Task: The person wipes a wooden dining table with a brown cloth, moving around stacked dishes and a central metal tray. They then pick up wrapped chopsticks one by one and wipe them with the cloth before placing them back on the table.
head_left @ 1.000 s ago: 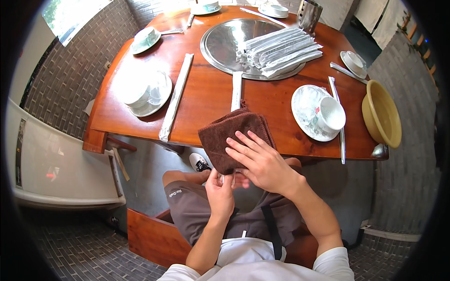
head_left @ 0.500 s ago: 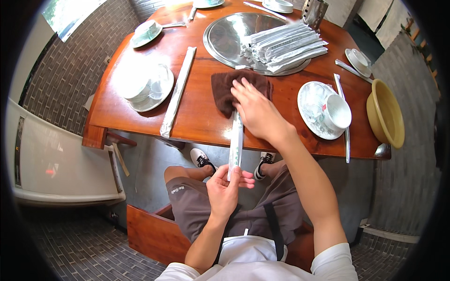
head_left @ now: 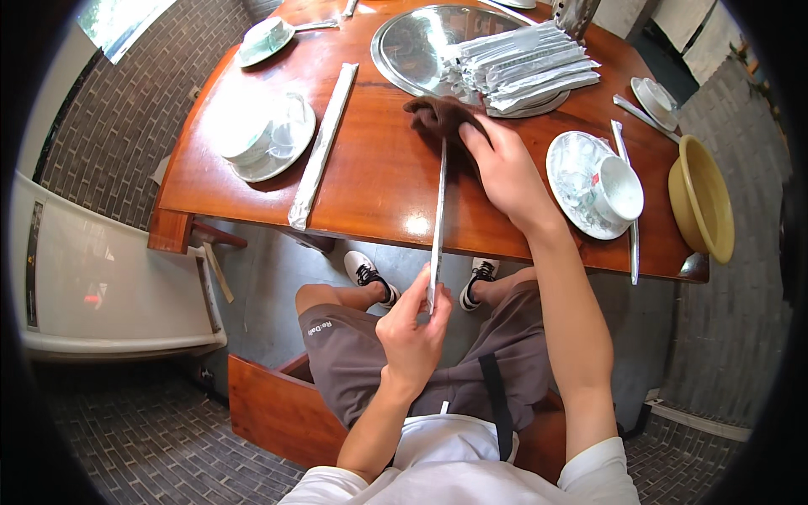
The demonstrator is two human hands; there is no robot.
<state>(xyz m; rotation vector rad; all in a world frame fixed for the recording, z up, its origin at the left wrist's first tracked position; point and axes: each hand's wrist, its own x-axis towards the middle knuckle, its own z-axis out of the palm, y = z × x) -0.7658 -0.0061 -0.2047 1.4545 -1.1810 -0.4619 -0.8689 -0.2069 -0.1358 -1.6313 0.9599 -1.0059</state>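
Note:
A slim paper-wrapped chopstick packet is held edge-on over the table's near edge. My left hand pinches its lower end between thumb and fingers, above my lap. At the upper end, my right hand grips a bunched brown cloth, which meets the packet and hides its tip. Just beyond the cloth, a pile of similar wrapped packets rests on a round shiny metal plate.
The wooden table bears film-wrapped dishes on the left and a plate with a white bowl on the right. Single packets lie beside them. A yellow basin is at the right edge.
My right hand has turned and gathered the cloth, which lay flatter before. The packet has tilted from its broad face to its edge and shifted slightly right with both hands.

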